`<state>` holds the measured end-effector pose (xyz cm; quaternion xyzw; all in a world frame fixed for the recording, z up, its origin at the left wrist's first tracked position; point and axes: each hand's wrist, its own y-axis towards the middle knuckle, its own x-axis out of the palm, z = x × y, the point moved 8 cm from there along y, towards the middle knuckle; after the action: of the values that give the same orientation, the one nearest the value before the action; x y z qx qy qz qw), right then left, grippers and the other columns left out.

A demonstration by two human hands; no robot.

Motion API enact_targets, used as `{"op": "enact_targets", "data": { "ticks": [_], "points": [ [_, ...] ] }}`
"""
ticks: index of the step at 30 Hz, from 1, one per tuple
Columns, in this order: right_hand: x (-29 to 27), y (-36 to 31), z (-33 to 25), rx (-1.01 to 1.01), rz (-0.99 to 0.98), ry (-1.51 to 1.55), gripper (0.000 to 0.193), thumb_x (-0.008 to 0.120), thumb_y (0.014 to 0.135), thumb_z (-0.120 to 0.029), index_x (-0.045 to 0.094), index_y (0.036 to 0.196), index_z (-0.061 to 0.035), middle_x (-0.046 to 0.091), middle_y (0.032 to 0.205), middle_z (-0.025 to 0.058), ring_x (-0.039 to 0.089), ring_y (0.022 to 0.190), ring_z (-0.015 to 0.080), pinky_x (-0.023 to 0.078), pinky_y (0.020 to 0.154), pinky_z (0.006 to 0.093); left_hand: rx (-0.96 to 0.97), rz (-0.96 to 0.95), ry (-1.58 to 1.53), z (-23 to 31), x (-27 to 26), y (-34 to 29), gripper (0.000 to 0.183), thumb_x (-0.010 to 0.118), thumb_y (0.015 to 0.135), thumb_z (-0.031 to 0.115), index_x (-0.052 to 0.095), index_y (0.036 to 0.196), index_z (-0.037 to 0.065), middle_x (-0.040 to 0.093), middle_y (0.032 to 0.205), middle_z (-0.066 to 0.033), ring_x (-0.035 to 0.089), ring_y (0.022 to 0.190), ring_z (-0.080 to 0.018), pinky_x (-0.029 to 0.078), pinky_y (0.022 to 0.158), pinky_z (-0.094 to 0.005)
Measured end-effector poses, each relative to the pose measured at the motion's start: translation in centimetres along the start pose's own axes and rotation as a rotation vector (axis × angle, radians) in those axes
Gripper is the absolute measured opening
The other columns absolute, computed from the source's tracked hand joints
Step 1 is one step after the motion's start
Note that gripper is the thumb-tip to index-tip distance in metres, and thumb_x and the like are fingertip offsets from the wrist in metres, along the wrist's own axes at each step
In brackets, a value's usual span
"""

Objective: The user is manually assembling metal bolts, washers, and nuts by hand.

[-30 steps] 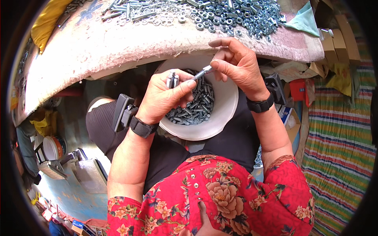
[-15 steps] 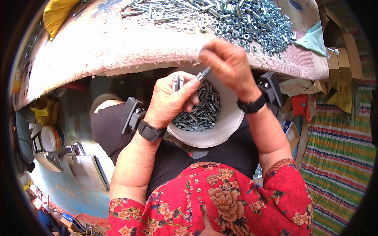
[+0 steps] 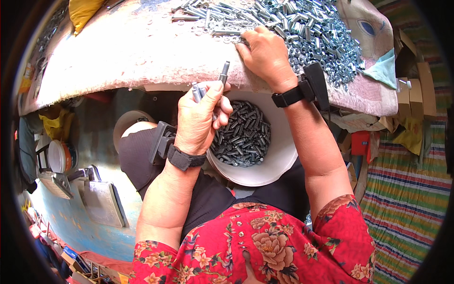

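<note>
My left hand [image 3: 201, 113] is closed around several metal bolts above the bucket. One anchor bolt [image 3: 224, 72] stands up between thumb and forefinger, its threaded end pointing away from me. Other bolt ends [image 3: 196, 92] show beside the thumb. My right hand [image 3: 267, 54] rests on the cloth-covered table, thumb and fingers bent together at the near edge of the loose washers [image 3: 231, 39]; whatever lies between the fingertips is too small to make out. Just right of it spreads a heap of shiny nuts and metal sleeves [image 3: 314, 42].
Between my knees stands a white bucket [image 3: 279, 161] partly filled with dark bolts [image 3: 246, 135]. Long bolts [image 3: 208, 16] lie at the table's far side. A pale green cloth [image 3: 382, 70] hangs at the right corner, and a yellow cloth [image 3: 84, 14] lies far left.
My right hand has moved away from the bolt in my left hand, forward onto the washers. The left hand has shifted slightly left, and its bolt now points more upright.
</note>
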<state>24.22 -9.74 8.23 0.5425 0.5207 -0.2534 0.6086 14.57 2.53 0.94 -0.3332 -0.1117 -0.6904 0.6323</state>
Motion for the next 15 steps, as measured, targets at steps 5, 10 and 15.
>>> {"op": "enact_targets", "data": {
  "ticks": [5, 10, 15],
  "points": [
    [0.3, 0.1, -3.2, -0.192, 0.044, 0.257, 0.008, 0.059, 0.075, -0.009, 0.063, 0.081, -0.0045, 0.059, 0.076, 0.0119, 0.059, 0.069, 0.0302, 0.047, 0.062, 0.0366, 0.007, -0.004, -0.045, 0.0, -0.1, 0.1, 0.023, 0.055, 0.089, 0.023, 0.059, 0.094, 0.0, 0.059, 0.062, -0.0052, 0.051, 0.042, -0.0087, 0.034, 0.036, -0.0165],
    [-0.4, -0.3, -2.4, -0.181, 0.021, 0.308, 0.013, 0.06, 0.077, -0.009, 0.063, 0.088, -0.0032, 0.059, 0.079, 0.012, 0.059, 0.07, 0.0286, 0.047, 0.062, 0.0334, 0.023, 0.027, -0.079, 0.3, -0.5, 0.0, 0.023, 0.056, 0.088, 0.024, 0.059, 0.092, 0.001, 0.059, 0.061, -0.005, 0.051, 0.042, -0.009, 0.034, 0.036, -0.0168],
    [-2.0, 1.9, -2.3, -0.164, 0.147, 0.299, 0.012, 0.062, 0.076, -0.01, 0.065, 0.086, -0.0044, 0.059, 0.079, 0.0117, 0.059, 0.067, 0.0283, 0.047, 0.061, 0.0329, 0.016, 0.084, -0.107, 0.1, -0.9, 0.1, 0.022, 0.057, 0.087, 0.024, 0.059, 0.091, 0.003, 0.059, 0.062, -0.0051, 0.051, 0.043, -0.0093, 0.034, 0.036, -0.0175]
  ]
}}
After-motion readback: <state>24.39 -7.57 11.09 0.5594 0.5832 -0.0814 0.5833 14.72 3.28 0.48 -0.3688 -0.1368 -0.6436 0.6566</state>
